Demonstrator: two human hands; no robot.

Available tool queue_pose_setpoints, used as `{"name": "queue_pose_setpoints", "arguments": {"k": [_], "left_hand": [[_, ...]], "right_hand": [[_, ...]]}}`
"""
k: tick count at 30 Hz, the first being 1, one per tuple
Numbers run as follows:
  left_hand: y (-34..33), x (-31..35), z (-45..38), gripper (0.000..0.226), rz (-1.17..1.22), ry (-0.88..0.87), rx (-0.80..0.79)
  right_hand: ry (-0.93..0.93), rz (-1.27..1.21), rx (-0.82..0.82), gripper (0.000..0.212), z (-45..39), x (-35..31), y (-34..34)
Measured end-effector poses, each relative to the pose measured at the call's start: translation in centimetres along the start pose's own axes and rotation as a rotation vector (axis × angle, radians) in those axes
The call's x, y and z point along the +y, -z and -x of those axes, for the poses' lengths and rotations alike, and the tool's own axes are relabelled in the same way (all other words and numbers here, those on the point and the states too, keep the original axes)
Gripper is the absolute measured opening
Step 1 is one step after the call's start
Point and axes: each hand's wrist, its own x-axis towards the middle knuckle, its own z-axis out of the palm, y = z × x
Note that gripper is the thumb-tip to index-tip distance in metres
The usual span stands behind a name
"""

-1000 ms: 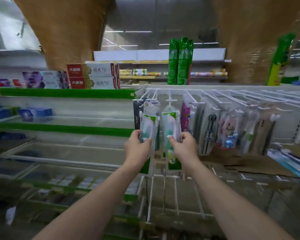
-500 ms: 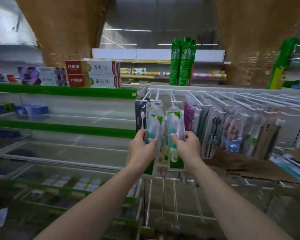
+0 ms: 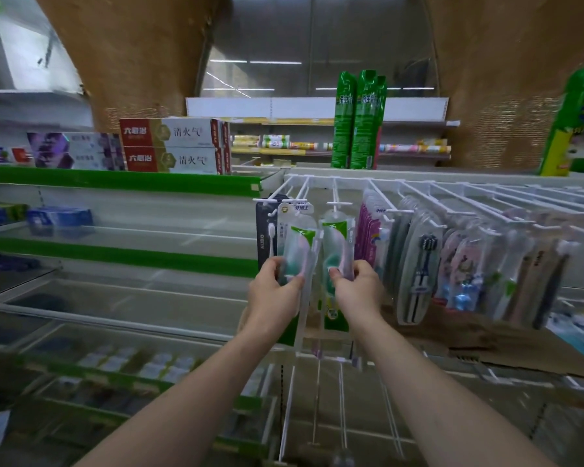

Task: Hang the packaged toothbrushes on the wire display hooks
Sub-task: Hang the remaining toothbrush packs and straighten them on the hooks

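Left hand point(image 3: 273, 294) grip pinching toothbrush pack point(image 3: 297, 244), right hand point(image 3: 358, 291) pinching second pack point(image 3: 334, 241)

Head camera faces forward, slightly downward, seemingly near the wire display hooks point(image 3: 418, 193).

Both toothbrush packs point(image 3: 334, 244) now sit higher, tops at the white wire hooks point(image 3: 338, 204), hands point(image 3: 273, 298) raised.

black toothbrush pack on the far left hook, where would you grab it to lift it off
Pinch the lower half of the black toothbrush pack by its flat faces, coming from the left, the open side. It hangs upright from its hook; the left hand and a green-label pack crowd its right.
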Motion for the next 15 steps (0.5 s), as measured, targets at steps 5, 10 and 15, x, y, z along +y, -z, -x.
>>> {"name": "queue_pose_setpoints", "arguments": {"k": [5,10,15], "left_hand": [[-0.4,0.2,-0.4,0.033,0.033,0.016,0.014],[0.0,0.2,-1.2,0.028,0.039,0.018,0.0],[-0.1,0.0,-0.8,0.026,-0.006,-0.011,-0.02]], "right_hand": [[-0.082,0.037,0.003,0.019,-1.8,-0.6,-0.2],[-0.146,0.038,-0.02,0.023,-2.5,-0.1,-0.8],[-0.125,0.045,-0.011,0.025,-1.9,0.5,-0.5]]}}
